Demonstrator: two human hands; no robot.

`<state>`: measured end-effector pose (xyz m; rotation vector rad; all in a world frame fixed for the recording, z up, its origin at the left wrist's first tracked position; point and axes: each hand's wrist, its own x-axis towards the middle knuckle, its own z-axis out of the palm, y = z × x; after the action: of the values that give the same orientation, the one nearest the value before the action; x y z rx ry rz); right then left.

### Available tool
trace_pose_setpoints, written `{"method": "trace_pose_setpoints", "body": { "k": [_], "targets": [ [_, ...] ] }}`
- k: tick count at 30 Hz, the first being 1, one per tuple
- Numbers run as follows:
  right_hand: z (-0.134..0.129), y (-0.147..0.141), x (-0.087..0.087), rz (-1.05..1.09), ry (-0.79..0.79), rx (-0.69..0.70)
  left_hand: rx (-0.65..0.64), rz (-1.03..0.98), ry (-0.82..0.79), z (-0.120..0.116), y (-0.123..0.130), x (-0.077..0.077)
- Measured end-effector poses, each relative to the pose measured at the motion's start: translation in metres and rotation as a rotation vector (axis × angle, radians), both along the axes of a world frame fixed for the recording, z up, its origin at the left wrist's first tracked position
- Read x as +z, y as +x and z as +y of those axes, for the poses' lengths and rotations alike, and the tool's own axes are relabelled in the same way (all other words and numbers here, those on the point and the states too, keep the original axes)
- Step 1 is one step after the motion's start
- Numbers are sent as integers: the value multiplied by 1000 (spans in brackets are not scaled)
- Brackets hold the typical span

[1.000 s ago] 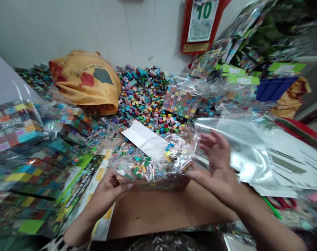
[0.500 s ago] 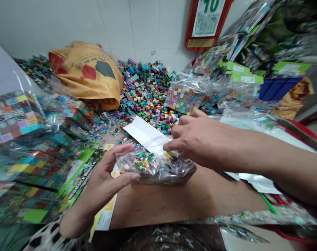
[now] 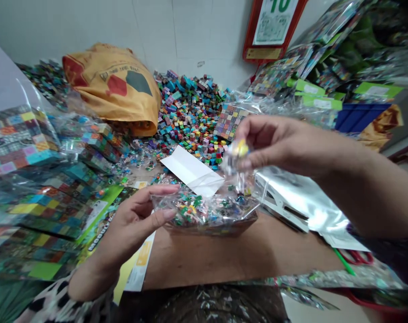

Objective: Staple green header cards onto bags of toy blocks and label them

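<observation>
My left hand (image 3: 134, 224) holds the left end of a clear plastic bag (image 3: 217, 215), thumb in front and fingers behind. The bag lies on the brown work surface and is packed with small colourful pieces; its top looks open. A white card (image 3: 192, 169) leans behind the bag, its lower end against the plastic. Above the bag's right side, my right hand (image 3: 281, 143) pinches a small clear packet (image 3: 235, 157) with something yellow in it. Motion blurs the packet, so its contents cannot be made out.
A heap of small coloured cubes (image 3: 190, 112) lies against the wall beside a yellow sack (image 3: 116, 89). Bagged cube blocks (image 3: 25, 139) are stacked at left. Silvery bags (image 3: 301, 197) lie at right, near red scissors (image 3: 357, 257). A blue bin (image 3: 360, 117) stands behind.
My right hand has risen from the bag's opening and moved up and right, now with the small packet in its fingers. My left hand stays at the bag's left end.
</observation>
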<state>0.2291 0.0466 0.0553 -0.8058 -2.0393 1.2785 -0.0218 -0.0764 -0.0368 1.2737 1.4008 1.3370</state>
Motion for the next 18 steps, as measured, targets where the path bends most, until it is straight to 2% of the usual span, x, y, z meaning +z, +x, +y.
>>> {"method": "trace_pose_setpoints", "body": {
  "k": [3, 6, 9, 13, 18],
  "targets": [
    [20, -25, -1, 164, -76, -79, 27, -37, 1, 0, 1, 0],
    [43, -56, -11, 98, -76, -170, 21, -39, 16, 1, 1, -1],
    [54, -76, -21, -14, -47, -122, -16, -32, 16, 2, -3, -4],
    [53, -82, -27, -117, 39, -2, -18, -35, -33, 2, -8, -7],
    [49, -83, -23, -262, 148, -20, -13, -24, -21, 2, -6, -5]
  ]
}}
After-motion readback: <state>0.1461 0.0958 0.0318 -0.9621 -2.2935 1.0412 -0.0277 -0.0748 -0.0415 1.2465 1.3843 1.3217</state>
